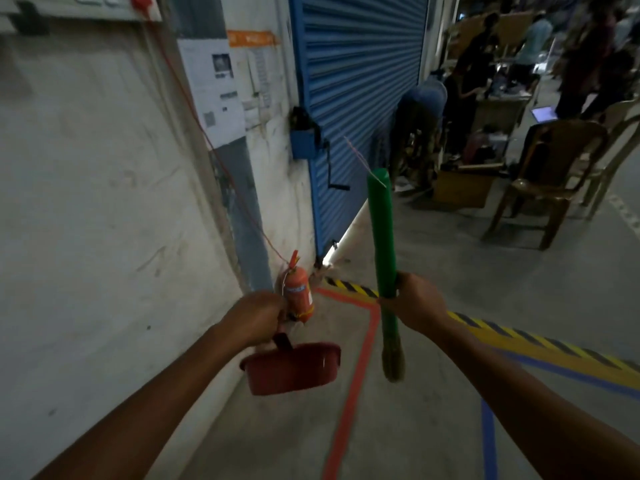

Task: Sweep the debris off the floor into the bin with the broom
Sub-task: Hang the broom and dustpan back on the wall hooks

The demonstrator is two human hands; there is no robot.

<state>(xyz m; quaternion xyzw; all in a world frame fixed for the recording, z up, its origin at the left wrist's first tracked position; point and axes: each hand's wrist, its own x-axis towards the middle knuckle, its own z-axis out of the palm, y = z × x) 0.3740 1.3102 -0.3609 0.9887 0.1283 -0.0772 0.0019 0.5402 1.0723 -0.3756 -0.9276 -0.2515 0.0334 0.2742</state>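
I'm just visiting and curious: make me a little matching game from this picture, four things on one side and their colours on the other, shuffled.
Things:
1. broom handle
2. dustpan
3. roller shutter
4. chair

Colours:
A. blue
B. brown
C. green
D. dark red

Pairs: 1-C, 2-D, 3-A, 4-B

The right hand grips the broom handle; the left hand holds the dustpan by its handle.

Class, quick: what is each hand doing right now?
Left hand: closed on the handle of the red dustpan.
Right hand: closed round the green broom handle, bristles pointing down.
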